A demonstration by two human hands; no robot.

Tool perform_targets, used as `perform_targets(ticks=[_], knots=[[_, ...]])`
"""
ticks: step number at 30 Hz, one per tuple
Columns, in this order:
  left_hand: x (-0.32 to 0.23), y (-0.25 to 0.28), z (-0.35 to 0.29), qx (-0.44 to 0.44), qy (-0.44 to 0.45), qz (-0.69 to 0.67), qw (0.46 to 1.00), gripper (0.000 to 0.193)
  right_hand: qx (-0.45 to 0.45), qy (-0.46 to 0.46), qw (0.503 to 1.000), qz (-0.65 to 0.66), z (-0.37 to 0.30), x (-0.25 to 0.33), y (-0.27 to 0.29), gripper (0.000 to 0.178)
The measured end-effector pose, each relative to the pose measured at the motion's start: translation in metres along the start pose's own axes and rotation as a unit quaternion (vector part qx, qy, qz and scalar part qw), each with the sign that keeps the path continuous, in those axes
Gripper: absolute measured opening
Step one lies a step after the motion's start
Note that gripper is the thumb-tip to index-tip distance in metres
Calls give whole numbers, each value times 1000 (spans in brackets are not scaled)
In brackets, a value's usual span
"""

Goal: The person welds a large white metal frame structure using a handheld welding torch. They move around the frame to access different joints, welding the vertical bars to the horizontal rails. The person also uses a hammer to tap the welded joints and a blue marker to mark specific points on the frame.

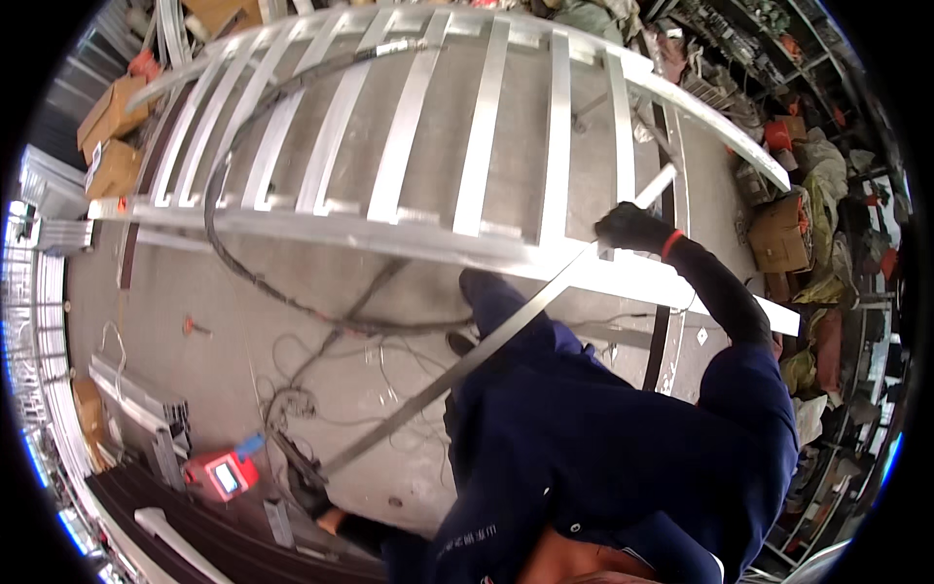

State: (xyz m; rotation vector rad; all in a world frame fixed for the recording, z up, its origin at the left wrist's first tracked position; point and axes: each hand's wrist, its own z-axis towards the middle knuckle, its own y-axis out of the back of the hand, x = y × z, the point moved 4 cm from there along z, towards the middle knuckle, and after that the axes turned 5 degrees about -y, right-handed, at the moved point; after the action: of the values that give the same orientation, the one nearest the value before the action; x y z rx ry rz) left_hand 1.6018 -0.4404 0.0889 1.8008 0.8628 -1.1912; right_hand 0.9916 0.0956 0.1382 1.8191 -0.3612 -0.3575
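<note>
My black-gloved right grip clasps a long, flat, silver metal bar, slanting across a slatted silver metal frame; my left grip, near the bar's lower end, I cannot tell.

Glare on slats; edges bent, corners black.

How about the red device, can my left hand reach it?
Probably yes: the red device sits near your left hand, with nothing solid visible between them, though that hand seems busy at the lower end of the bar.
</note>
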Motion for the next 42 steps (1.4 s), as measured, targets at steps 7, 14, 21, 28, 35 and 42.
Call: perform_targets(ticks=[7, 14, 21, 28, 35, 42], knots=[[7, -62, 21, 189, 167, -65, 965, 24, -79, 99, 992, -29, 163, -79, -19, 9], [-25, -246, 76, 198, 149, -115, 962, 26, -182, -33, 972, -143, 345, -239, -31, 5], [-40, -372, 114, 162, 182, -39, 969, 26, -178, -120, 969, -126, 471, -343, -23, 3], [-33, -415, 135, 259, -182, 472, 823, 21, -141, -101, 982, -78, 521, -382, -22, 1], [26, -408, 125, 294, -96, 545, 779, 24, -68, -165, 982, -64, 527, -389, -62, 4], [2, -469, 125, 361, -297, 627, 623, 20, -295, -350, 877, 146, 454, -332, -83, 49]])
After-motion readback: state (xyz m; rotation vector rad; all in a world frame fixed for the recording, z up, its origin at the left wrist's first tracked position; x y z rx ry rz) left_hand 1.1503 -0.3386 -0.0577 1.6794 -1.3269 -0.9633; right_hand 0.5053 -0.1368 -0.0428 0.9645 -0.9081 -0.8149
